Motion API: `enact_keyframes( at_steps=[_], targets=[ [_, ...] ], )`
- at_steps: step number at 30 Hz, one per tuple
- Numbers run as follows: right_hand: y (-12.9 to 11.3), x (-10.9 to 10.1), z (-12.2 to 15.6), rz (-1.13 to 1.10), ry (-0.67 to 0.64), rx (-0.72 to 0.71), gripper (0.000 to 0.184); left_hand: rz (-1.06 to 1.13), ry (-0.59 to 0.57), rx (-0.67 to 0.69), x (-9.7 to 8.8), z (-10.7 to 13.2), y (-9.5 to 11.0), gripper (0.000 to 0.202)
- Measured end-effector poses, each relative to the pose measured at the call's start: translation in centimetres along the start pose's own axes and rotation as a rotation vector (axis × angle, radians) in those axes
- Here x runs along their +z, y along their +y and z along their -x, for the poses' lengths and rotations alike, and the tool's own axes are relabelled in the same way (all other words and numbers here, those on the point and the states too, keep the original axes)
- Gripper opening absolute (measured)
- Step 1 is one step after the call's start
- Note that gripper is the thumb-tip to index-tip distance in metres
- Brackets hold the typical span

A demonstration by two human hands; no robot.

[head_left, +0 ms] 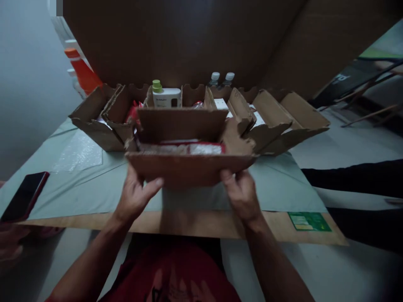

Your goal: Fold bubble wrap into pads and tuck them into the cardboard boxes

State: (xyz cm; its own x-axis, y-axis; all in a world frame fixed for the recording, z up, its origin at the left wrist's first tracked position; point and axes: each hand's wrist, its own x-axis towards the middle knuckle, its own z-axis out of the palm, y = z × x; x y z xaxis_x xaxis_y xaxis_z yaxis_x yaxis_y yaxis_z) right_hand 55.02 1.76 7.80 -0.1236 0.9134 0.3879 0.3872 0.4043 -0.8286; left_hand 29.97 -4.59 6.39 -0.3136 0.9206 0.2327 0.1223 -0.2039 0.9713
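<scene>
Between my two hands is a cardboard box (189, 170) with an open top, its front wall facing me. My left hand (138, 191) grips its lower left side, thumb pressed on the front wall and the other fingers hidden behind or below. At the lower right corner my right hand (242, 193) holds it the same way. Inside the box lies a red and silvery packet (206, 148), partly hidden by the front wall. The box seems raised a little above the green cloth (195, 201), close in front of a row of other cardboard bins.
Behind stand several cardboard bins (273, 109), one holding a white bottle with a green cap (166, 96). An orange bottle (83, 73) and two clear bottles (215, 78) are farther back. Left lie a phone (25, 196) and bubble wrap (80, 151); right, a green packet (309, 221).
</scene>
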Motion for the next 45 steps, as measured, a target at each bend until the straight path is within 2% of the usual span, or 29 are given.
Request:
enact_keyframes(
  at_steps=[3, 5, 6, 8, 11, 13, 15, 17, 19, 21, 23, 26, 28, 30, 32, 35, 37, 39, 41, 43, 45],
  targets=[
    [0.2, -2.0, -0.6, 0.081, 0.263, -0.037, 0.058, 0.092, -0.105, 0.109, 3.6, -2.6, 0.7, 0.095],
    [0.8, -3.1, 1.1, 0.127, 0.347, -0.038, 0.056, 0.108, -0.187, 0.100, 5.0, -1.7, 0.2, 0.091],
    [1.2, -3.3, 2.5, 0.136, 0.332, -0.020, 0.056, 0.098, -0.204, 0.067, 5.1, -0.5, -0.3, 0.088],
    [1.9, -2.4, 5.2, 0.121, 0.215, 0.045, 0.054, 0.106, -0.183, -0.031, 3.8, 2.1, -1.8, 0.080],
    [2.4, 1.1, 7.8, 0.035, 0.028, 0.120, 0.050, 0.074, -0.052, -0.147, -0.3, 3.9, -4.1, 0.068],
    [2.5, 3.4, 8.3, -0.022, -0.042, 0.133, 0.049, 0.051, 0.025, -0.172, -3.0, 2.8, -5.3, 0.063],
    [2.6, 4.6, 8.3, -0.067, -0.109, 0.133, 0.054, 0.064, 0.060, -0.173, -5.1, 0.6, -6.0, 0.063],
    [3.1, 4.6, 7.9, -0.096, -0.141, 0.132, 0.056, 0.098, 0.066, -0.170, -6.2, -1.4, -6.5, 0.066],
    [3.9, 3.9, 7.2, -0.098, -0.117, 0.137, 0.049, 0.109, 0.061, -0.160, -6.7, -2.3, -6.9, 0.068],
    [5.0, 3.4, 5.9, -0.088, -0.076, 0.156, 0.046, 0.075, 0.076, -0.155, -6.4, -1.3, -7.1, 0.072],
    [6.1, 3.3, 4.0, -0.101, -0.077, 0.177, 0.054, 0.009, 0.160, -0.185, -5.5, 1.2, -7.4, 0.076],
    [7.5, 4.2, 1.2, -0.190, -0.181, 0.202, 0.056, -0.042, 0.275, -0.285, -2.9, 5.8, -8.0, 0.085],
    [8.1, 4.8, -0.1, -0.254, -0.249, 0.219, 0.044, -0.046, 0.238, -0.278, -0.9, 7.4, -8.3, 0.091],
    [8.3, 5.1, -0.6, -0.289, -0.266, 0.230, 0.036, -0.068, 0.178, -0.196, 0.7, 6.7, -8.4, 0.096],
    [8.3, 5.3, -0.3, -0.280, -0.248, 0.242, 0.035, -0.098, 0.106, -0.116, 1.4, 4.1, -8.4, 0.097],
    [7.9, 5.5, 1.4, -0.227, -0.243, 0.280, 0.042, -0.098, -0.059, -0.091, 0.8, -0.2, -8.2, 0.096],
    [7.5, 5.8, 2.8, -0.187, -0.240, 0.315, 0.048, -0.077, -0.166, -0.079, 0.1, -1.4, -8.1, 0.099],
    [7.2, 6.3, 4.1, -0.128, -0.232, 0.340, 0.049, -0.082, -0.246, -0.048, -0.4, -0.8, -8.1, 0.110],
    [6.9, 6.7, 4.6, -0.058, -0.197, 0.334, 0.044, -0.120, -0.274, -0.018, -0.4, 0.6, -8.3, 0.117],
    [6.7, 7.1, 4.3, -0.002, -0.148, 0.307, 0.039, -0.161, -0.250, -0.011, -0.2, 1.7, -8.5, 0.109],
    [6.6, 7.6, 3.3, 0.022, -0.129, 0.266, 0.037, -0.167, -0.219, -0.017, -0.2, 1.5, -8.7, 0.100]
  ],
)
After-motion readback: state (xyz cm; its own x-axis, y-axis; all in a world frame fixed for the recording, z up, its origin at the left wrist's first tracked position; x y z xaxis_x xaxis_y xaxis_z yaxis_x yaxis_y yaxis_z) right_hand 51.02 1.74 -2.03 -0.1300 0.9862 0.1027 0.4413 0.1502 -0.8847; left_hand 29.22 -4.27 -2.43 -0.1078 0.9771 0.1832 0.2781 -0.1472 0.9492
